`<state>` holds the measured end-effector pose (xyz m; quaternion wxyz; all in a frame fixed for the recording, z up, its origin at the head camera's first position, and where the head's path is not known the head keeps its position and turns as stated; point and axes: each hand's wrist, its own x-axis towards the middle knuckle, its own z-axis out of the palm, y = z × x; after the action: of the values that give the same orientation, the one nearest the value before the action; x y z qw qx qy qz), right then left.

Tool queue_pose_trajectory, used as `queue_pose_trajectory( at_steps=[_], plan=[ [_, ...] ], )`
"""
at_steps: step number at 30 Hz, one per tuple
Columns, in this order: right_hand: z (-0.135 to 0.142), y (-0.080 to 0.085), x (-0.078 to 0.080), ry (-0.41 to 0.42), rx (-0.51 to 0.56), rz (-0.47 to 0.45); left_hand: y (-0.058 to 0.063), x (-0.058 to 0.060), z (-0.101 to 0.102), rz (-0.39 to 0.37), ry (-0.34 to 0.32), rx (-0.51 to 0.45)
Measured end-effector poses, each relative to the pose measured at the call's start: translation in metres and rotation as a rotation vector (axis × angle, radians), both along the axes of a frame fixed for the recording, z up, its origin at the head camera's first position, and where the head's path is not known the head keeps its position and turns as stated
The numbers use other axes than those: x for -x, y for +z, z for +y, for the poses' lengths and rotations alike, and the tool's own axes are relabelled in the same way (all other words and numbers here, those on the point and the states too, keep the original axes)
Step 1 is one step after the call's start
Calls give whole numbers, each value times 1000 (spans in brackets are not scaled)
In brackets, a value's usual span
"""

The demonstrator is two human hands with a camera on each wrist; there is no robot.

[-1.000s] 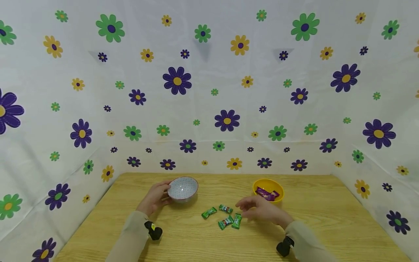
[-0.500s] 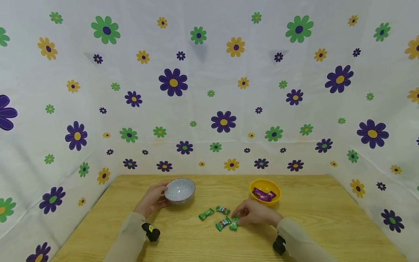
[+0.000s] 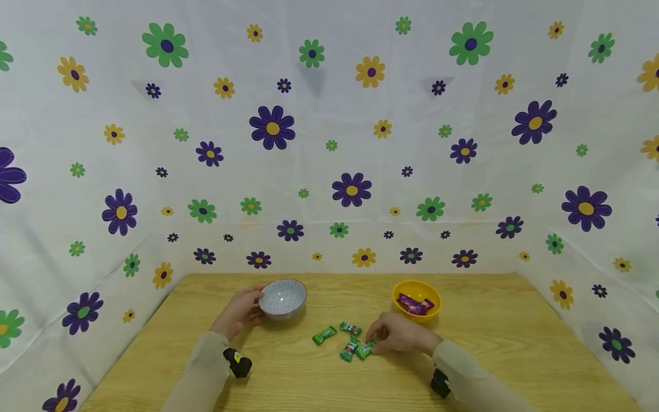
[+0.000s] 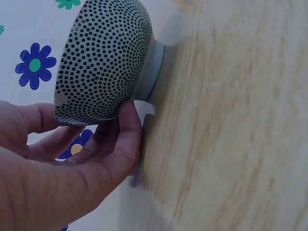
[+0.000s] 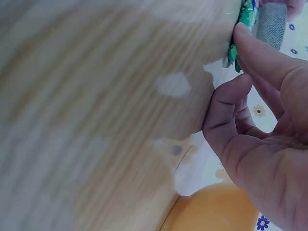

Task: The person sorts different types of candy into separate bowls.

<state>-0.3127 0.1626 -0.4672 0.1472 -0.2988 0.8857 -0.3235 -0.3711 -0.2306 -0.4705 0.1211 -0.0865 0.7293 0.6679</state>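
On the left of the table my left hand (image 3: 239, 313) holds a patterned bowl (image 3: 283, 300) by its side. In the left wrist view the thumb is near the rim and the fingers lie under the dotted outer wall (image 4: 103, 62). My right hand (image 3: 399, 335) has its thumb and fingertips at a green-wrapped candy (image 3: 364, 349) in the middle. The right wrist view shows the thumb against the green wrapper (image 5: 248, 17), other fingers curled down on the table. A second green candy (image 3: 349, 349) lies right beside it; more candies (image 3: 324, 335) lie farther left and behind.
A yellow bowl (image 3: 418, 319) with purple-wrapped snacks (image 3: 413, 305) stands behind the right hand. The wooden table (image 3: 293, 377) ends at a white flower-printed cloth (image 3: 319, 246) at the back and sides. A black camera is strapped to each wrist.
My right hand has come down leftward onto the nearest green candy. That candy and its neighbour have turned slightly. The left hand keeps its hold on the patterned bowl.
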Motion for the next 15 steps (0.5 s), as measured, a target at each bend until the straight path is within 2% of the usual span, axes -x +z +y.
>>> queue_pose_trajectory(
  at_steps=[15],
  plan=[
    [-4, 6, 2, -36, -100, -95, 3, -1, 2, -4, 1, -5]
  ],
)
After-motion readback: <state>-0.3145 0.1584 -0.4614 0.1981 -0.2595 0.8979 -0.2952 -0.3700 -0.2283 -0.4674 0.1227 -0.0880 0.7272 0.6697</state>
